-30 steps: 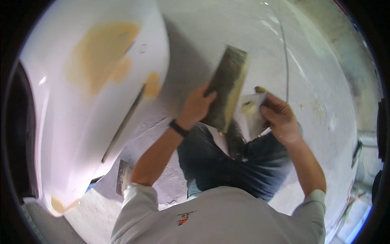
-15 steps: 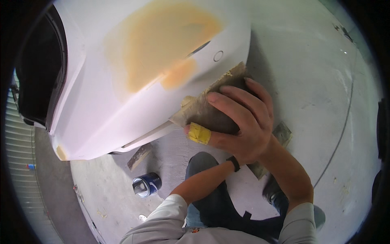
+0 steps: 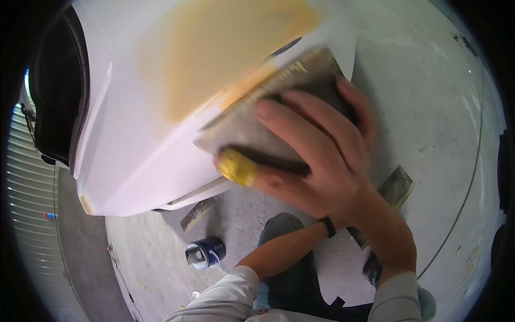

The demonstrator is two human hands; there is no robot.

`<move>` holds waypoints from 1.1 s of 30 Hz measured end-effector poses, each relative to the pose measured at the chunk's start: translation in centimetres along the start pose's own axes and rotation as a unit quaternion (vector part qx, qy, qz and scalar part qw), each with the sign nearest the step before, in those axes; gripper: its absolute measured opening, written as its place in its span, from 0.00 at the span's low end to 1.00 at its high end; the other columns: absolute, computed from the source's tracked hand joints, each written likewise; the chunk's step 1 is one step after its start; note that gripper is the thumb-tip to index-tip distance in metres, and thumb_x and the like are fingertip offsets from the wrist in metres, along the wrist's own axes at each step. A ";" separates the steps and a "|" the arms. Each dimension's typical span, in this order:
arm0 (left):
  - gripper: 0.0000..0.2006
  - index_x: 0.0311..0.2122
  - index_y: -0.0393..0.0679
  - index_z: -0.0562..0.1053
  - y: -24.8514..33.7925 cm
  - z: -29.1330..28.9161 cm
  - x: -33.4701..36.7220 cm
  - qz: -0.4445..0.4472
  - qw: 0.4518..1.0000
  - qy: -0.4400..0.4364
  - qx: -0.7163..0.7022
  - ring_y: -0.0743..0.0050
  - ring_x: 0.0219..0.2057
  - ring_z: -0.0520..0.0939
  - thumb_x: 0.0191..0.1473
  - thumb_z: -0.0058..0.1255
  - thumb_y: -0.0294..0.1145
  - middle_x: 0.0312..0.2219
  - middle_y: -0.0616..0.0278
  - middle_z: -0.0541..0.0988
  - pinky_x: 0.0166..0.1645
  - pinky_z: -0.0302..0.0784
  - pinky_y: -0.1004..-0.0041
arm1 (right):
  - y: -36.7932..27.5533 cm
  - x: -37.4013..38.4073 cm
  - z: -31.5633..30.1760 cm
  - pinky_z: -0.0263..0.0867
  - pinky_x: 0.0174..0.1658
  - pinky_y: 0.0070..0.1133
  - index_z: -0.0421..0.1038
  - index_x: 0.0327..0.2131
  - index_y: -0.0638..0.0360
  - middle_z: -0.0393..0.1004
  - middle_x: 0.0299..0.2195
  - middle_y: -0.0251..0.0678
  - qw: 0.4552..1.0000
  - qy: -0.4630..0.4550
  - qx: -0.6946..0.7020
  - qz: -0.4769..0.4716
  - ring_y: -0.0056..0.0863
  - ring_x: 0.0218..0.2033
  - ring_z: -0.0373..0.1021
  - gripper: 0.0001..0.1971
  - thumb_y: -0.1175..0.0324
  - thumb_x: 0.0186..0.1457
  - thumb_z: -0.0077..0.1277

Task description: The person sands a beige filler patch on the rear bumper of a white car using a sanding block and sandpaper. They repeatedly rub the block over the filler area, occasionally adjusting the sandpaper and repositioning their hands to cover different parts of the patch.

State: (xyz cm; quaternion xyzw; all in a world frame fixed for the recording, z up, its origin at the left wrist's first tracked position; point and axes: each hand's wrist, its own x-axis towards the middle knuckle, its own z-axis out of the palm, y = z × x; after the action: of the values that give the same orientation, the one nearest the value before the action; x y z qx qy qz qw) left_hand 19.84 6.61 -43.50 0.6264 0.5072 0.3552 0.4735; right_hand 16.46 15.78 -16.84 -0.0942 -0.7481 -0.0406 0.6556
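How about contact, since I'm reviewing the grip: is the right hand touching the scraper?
Touching: the head view shows the right hand with fingers spread across the scraper.

- Cut off, 12 o'clock: tan patch (image 3: pixel 225 59).
- Hidden behind right forearm (image 3: pixel 383 228), 4 o'clock: left hand, middle of board (image 3: pixel 397 187).
- Blurred around centre: right hand (image 3: pixel 324 153), grey spreader (image 3: pixel 240 127).

A white painted car panel (image 3: pixel 134 155) walls off the left! Room opens right, over pale grey concrete floor (image 3: pixel 424 118); lower down, a dark rectangular board (image 3: pixel 397 187) and a blue cylindrical can (image 3: pixel 216 248) obstruct.
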 end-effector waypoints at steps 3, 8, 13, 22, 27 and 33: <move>0.15 0.51 0.36 0.74 0.0 0.3 0.0 0.005 1.000 -0.006 -0.006 0.43 0.50 0.78 0.66 0.48 0.35 0.46 0.41 0.80 0.55 0.72 0.56 | -0.3 0.1 0.9 0.60 0.62 0.47 0.79 0.40 0.33 0.78 0.51 0.26 1.000 0.015 0.005 0.002 0.30 0.55 0.72 0.11 0.47 0.56 0.61; 0.15 0.52 0.37 0.74 0.2 0.5 -0.1 0.011 1.000 -0.012 -0.008 0.45 0.51 0.77 0.66 0.48 0.34 0.47 0.42 0.79 0.55 0.72 0.57 | -1.0 -0.1 -0.5 0.59 0.62 0.47 0.77 0.45 0.32 0.77 0.52 0.26 0.999 -0.033 0.006 0.028 0.29 0.54 0.72 0.14 0.47 0.58 0.60; 0.15 0.52 0.37 0.74 0.3 -0.1 -0.5 0.015 1.000 -0.011 -0.014 0.46 0.52 0.77 0.66 0.48 0.34 0.48 0.43 0.79 0.56 0.71 0.57 | -0.3 0.0 0.2 0.57 0.64 0.49 0.74 0.52 0.36 0.77 0.52 0.30 0.998 -0.057 -0.009 -0.007 0.33 0.54 0.72 0.21 0.44 0.58 0.59; 0.14 0.53 0.37 0.73 0.4 0.1 -0.5 0.023 0.999 -0.020 -0.019 0.50 0.53 0.76 0.67 0.47 0.33 0.50 0.44 0.78 0.58 0.70 0.58 | -0.9 -0.5 -1.3 0.63 0.61 0.46 0.80 0.41 0.44 0.79 0.51 0.26 0.999 -0.021 0.004 0.029 0.26 0.55 0.72 0.15 0.48 0.61 0.56; 0.14 0.53 0.37 0.73 0.7 -0.1 -0.7 0.023 0.999 -0.018 -0.028 0.51 0.54 0.75 0.67 0.47 0.33 0.51 0.45 0.78 0.59 0.69 0.58 | 0.8 0.3 0.3 0.61 0.63 0.47 0.79 0.47 0.46 0.80 0.49 0.29 0.999 -0.037 0.028 0.024 0.29 0.54 0.73 0.19 0.47 0.61 0.56; 0.14 0.54 0.38 0.73 1.0 -0.5 -0.5 0.031 0.999 -0.013 -0.037 0.53 0.56 0.75 0.67 0.47 0.32 0.52 0.46 0.77 0.59 0.68 0.59 | 0.3 -0.1 -0.7 0.63 0.61 0.47 0.81 0.41 0.41 0.78 0.51 0.29 0.999 -0.023 0.029 0.030 0.30 0.54 0.72 0.12 0.52 0.55 0.61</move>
State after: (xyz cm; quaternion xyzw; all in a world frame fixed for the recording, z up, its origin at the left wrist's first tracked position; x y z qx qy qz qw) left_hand 19.52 6.22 -42.39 0.6283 0.4676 0.3805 0.4917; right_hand 17.17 15.93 -16.90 -0.0979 -0.7609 0.0032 0.6415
